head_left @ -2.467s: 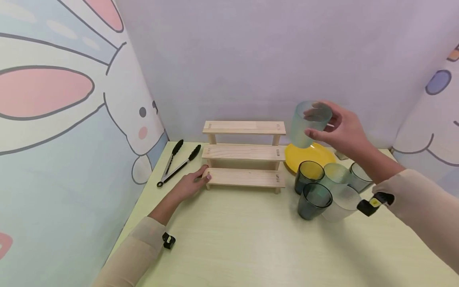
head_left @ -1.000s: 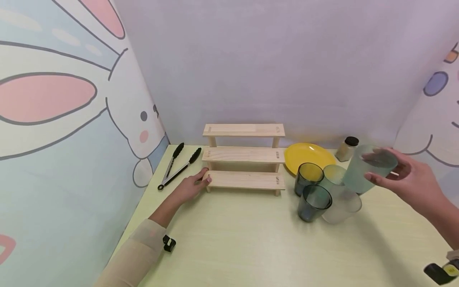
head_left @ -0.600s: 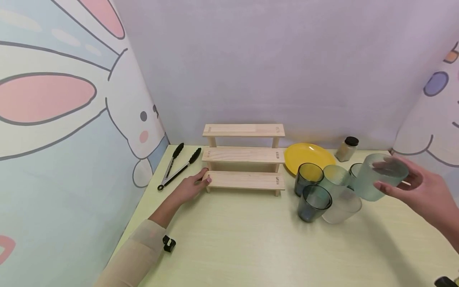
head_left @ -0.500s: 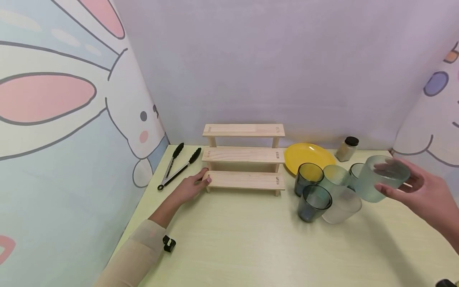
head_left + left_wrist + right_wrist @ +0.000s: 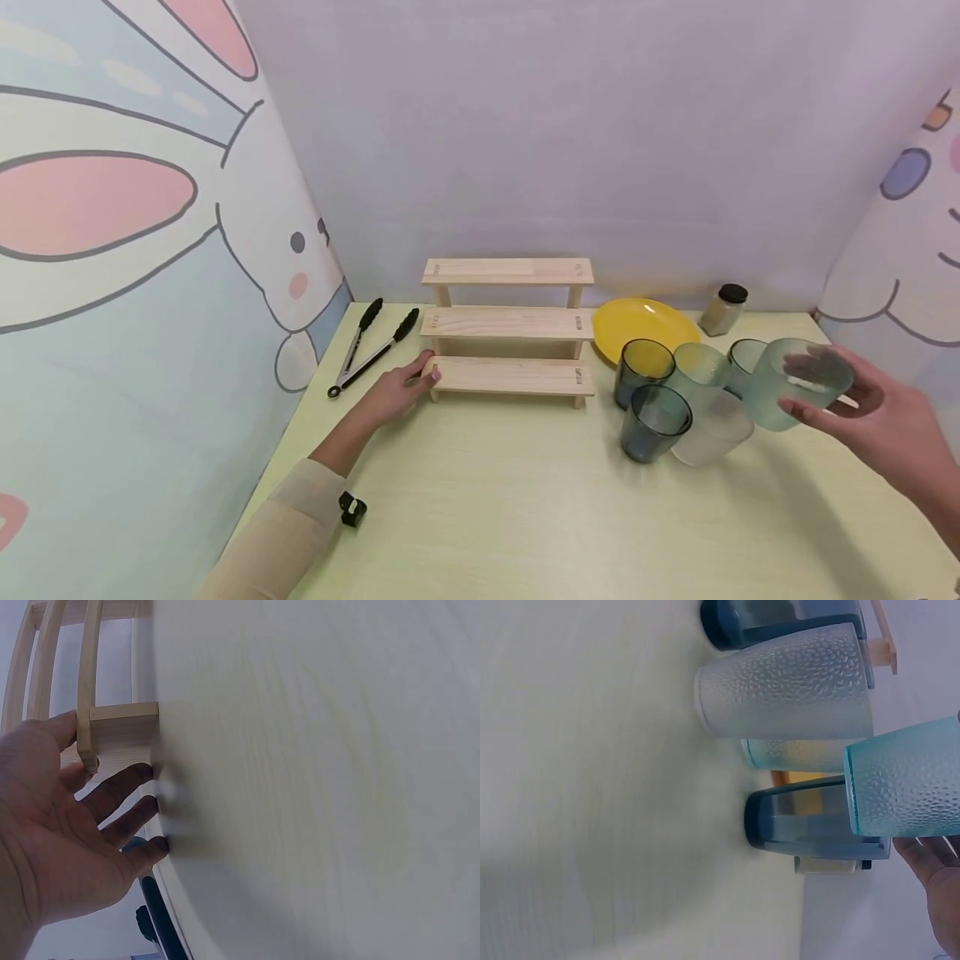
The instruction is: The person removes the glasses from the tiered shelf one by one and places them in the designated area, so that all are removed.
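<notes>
My left hand pinches the left end of the lowest step of a three-tier wooden display stand. The left wrist view shows the thumb on top of that board, the forefinger under it and the other fingers spread near the tabletop. My right hand grips a pale teal, pebble-textured glass tumbler by its side, raised above the table. Grouped beside it are two smoky grey glasses, a light green glass, a frosted clear glass and another dark-tinted glass.
Behind the glasses lies a yellow plate, with a small black-capped jar to its right. Black-tipped tongs lie spread left of the stand. A lilac wall closes off the back of the pale table.
The right hand has carried the teal tumbler from over the yellow plate to the right and lower, sinking slightly in the last half second. My left hand stays on the stand.
</notes>
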Available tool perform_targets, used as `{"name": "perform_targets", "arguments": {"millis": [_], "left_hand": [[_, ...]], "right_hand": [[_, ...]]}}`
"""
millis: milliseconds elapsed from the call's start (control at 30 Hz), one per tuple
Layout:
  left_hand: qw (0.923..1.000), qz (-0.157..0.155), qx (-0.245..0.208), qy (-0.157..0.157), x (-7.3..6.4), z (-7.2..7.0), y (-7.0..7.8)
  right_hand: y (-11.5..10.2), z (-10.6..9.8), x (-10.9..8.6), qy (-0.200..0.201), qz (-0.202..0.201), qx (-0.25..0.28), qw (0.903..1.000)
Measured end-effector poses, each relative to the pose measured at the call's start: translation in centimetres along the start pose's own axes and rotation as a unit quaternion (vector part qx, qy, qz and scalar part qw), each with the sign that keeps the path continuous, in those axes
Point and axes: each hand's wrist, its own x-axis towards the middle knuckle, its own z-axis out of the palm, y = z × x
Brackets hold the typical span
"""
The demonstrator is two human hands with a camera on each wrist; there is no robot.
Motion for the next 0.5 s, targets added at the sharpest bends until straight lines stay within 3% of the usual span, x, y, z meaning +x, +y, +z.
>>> {"name": "perform_targets", "arguments": {"millis": [233, 500], "left_hand": [[1.0000, -0.001, 0.003, 0.000, 0.0, 0.0, -0.1], [0.9999, 0.001, 0.012, 0.003, 0.1, 0.0, -0.2]], "right_hand": [[0.9, 0.3, -0.9, 0.022, 0.016, -0.006, 0.9996], [2.3, 0.9, -1.5, 0.013, 0.010, -0.002, 0.9999]]}}
